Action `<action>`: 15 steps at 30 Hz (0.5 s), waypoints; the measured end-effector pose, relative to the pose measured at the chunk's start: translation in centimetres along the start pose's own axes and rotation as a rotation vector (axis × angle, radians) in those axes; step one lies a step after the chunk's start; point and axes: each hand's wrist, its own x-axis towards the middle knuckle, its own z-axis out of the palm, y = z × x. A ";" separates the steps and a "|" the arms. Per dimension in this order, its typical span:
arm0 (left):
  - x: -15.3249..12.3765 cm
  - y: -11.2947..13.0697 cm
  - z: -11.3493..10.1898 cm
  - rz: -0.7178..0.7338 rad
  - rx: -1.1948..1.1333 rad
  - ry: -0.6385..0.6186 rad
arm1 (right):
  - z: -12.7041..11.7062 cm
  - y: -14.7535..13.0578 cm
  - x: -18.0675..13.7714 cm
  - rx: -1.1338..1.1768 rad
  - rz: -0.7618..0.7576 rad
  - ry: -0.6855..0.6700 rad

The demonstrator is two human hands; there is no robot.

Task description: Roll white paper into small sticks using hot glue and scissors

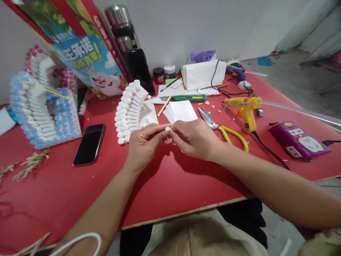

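My left hand [144,141] and my right hand [195,138] meet above the front of the table, fingertips pinched together on a small white roll [168,129]. Most of the roll is hidden by the fingers, so its material is hard to tell. Just behind my left hand stands a curved white staircase model [133,112], its outer side built up of similar white rolls. Beyond my right hand lies a stack of white paper squares [183,109]. Yellow-handled scissors [223,131] rest beside that hand, blades partly apart.
A yellow glue gun [245,110] stands right, near a purple power socket [301,140]. A green utility knife [190,97] lies behind the papers. On the left are a black phone [89,145] and a blue-and-white staircase model [39,110]. A printed box [87,53] rises behind.
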 end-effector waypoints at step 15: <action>0.1 0.4 -0.1 0.021 0.160 0.078 | -0.9 1.1 1.5 0.720 0.394 0.031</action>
